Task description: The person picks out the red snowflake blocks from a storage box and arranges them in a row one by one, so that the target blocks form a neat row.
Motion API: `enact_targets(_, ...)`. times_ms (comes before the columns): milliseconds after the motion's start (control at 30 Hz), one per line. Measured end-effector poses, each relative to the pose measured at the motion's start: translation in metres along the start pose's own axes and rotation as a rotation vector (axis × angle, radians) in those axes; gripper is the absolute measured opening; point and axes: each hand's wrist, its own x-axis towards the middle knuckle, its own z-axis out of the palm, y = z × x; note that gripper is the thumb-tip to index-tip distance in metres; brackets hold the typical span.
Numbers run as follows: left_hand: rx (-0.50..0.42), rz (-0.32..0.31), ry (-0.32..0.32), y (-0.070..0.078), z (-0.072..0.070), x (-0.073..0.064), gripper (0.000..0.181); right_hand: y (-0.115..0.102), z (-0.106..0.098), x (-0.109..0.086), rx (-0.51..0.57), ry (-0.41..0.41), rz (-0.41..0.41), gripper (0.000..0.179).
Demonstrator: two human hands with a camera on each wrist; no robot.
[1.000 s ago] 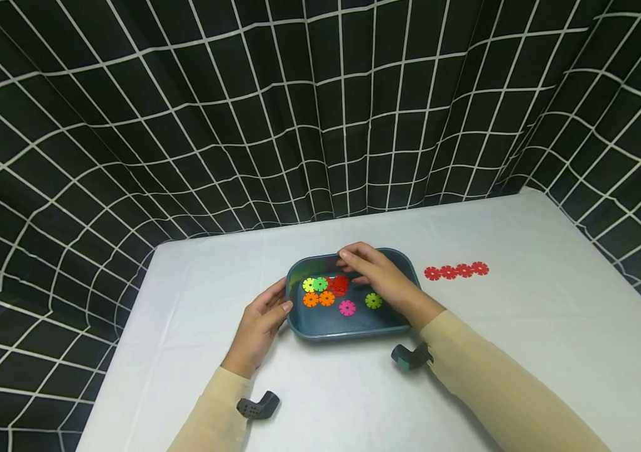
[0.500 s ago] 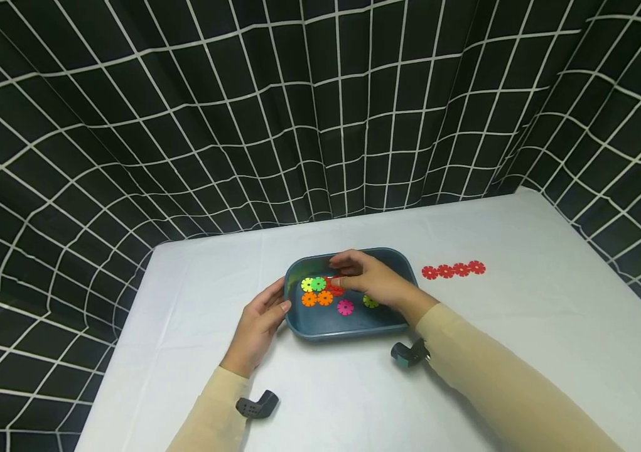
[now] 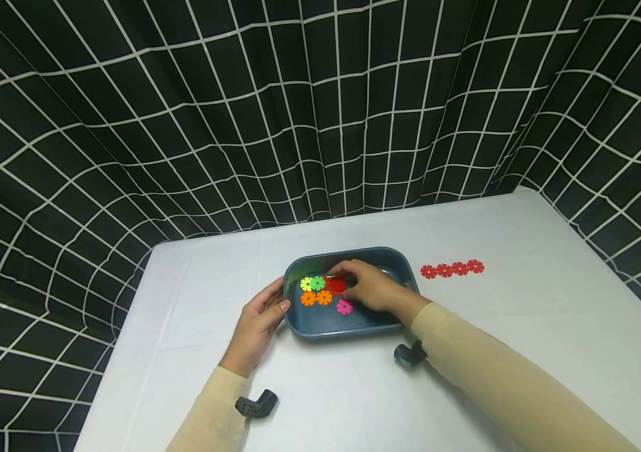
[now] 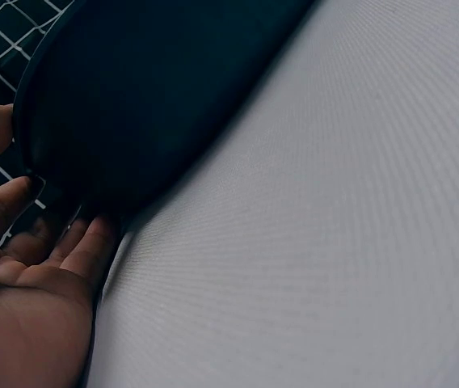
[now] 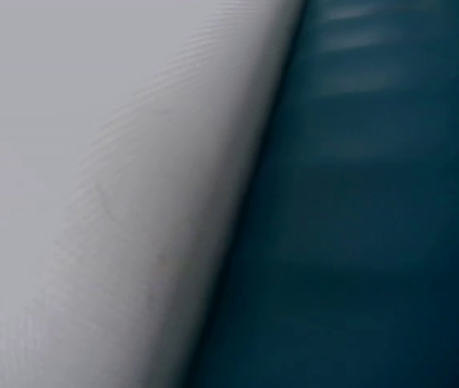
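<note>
The left hand [image 3: 258,323] grips the left end of the tray [image 3: 320,322]; the right hand [image 3: 373,287] reaches inside, over red discs [image 3: 336,287], and whether it pinches one I cannot tell. Since these overlap, a loose pinch could drag extras or nudge the pink disc [image 3: 344,307]. A slack left grip might let the tray slide on white cloth [image 3: 320,389]. Black gridded curtains [image 3: 241,125] hang behind.
</note>
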Motion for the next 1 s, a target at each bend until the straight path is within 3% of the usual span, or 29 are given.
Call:
enact_targets(233,0.006,-0.001,0.002,0.0009,0.0012,0.0,0.055,-0.0001,0.0042,0.0006,-0.123,0.059,-0.029,0.026)
enact_targets(400,0.003,-0.007,0.009,0.0006,0.0015,0.0003,0.055,0.0012,0.0049,0.0022,-0.148,0.092,-0.012,0.019)
enact_targets(700,0.004,-0.008,0.012,0.0005,0.0016,-0.0005,0.055,-0.0006,0.0043,0.0018,-0.101,0.101,0.017,0.027)
enact_targets(1000,0.011,-0.004,0.007,-0.0007,0.0011,0.0002,0.056,-0.0038,0.0006,-0.0018,0.001,0.116,0.016,0.02)
